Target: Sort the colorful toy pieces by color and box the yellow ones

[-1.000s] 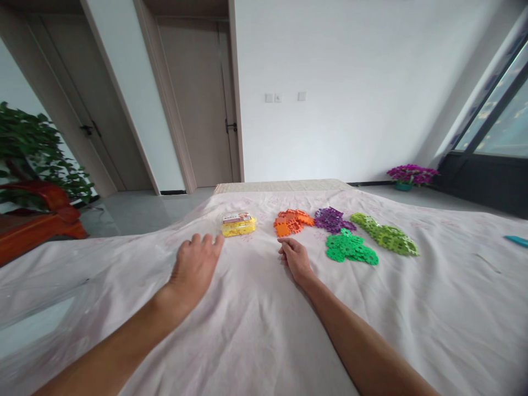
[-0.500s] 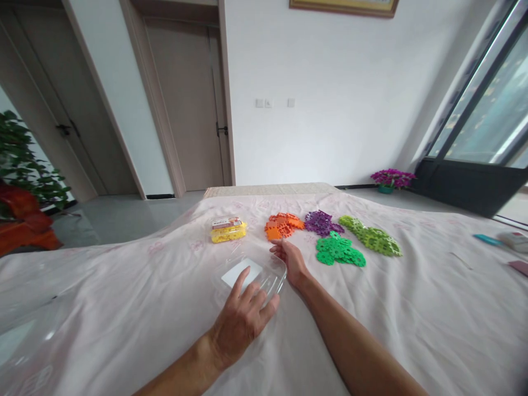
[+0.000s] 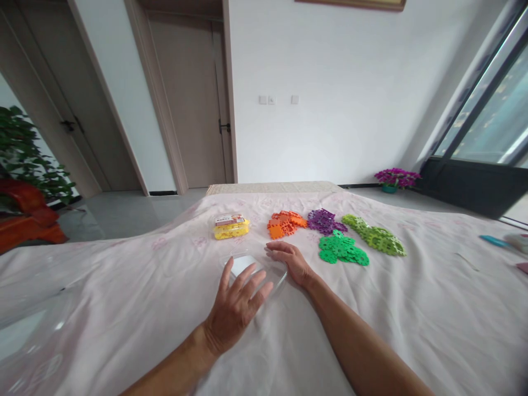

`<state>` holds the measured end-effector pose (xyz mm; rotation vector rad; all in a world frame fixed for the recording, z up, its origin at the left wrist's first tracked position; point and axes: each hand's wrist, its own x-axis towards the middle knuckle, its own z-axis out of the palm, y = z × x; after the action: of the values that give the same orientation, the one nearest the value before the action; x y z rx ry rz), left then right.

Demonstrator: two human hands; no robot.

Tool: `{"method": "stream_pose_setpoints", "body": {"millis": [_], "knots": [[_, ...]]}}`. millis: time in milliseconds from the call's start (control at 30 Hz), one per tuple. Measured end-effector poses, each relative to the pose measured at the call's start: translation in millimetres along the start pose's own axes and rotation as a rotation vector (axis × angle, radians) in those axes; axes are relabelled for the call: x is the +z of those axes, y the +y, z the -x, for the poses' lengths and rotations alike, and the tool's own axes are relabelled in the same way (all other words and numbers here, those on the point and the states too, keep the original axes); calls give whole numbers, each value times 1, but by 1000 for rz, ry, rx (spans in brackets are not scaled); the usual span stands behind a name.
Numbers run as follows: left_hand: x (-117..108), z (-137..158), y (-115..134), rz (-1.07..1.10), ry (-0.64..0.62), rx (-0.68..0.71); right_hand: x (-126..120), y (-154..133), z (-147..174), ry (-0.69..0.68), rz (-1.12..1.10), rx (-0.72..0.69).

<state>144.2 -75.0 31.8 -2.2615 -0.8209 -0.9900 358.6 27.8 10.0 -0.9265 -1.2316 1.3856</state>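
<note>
A clear plastic box (image 3: 272, 270) with a white label lies on the cloth in front of me. My left hand (image 3: 236, 302) is over its near left side, fingers spread and apart, palm down. Along the box's right edge rests my right hand (image 3: 292, 260), its fingers stretched over the far right corner; whether they press on the box I cannot tell. Just beyond are a pile of orange plastic pieces (image 3: 284, 223) and a clear box of yellow pieces (image 3: 231, 227).
Purple pieces (image 3: 325, 221), green round pieces (image 3: 343, 248) and lime-green pieces (image 3: 377, 237) lie in piles on the right. A larger clear plastic container (image 3: 37, 324) stands at the near left. A blue item (image 3: 493, 241) lies at the far right on the pink-white cloth (image 3: 412, 313).
The box sits flatter and a little farther from me. My left hand's fingers have spread wider, and my right hand has come over the box's far corner.
</note>
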Motion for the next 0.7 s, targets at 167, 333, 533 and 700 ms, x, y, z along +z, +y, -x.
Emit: {"method": "stream_pose_setpoints", "body": {"millis": [167, 333, 533, 700], "knots": [[-4, -1, -10, 78, 48, -90, 3, 0, 1, 19, 12, -6], [-5, -2, -16, 112, 71, -154, 5, -2, 2, 41, 32, -3], [-6, -4, -18, 123, 70, -168, 5, 0, 1, 48, 50, -8], [-8, -5, -18, 137, 91, -182, 6, -2, 2, 57, 42, -6]]}}
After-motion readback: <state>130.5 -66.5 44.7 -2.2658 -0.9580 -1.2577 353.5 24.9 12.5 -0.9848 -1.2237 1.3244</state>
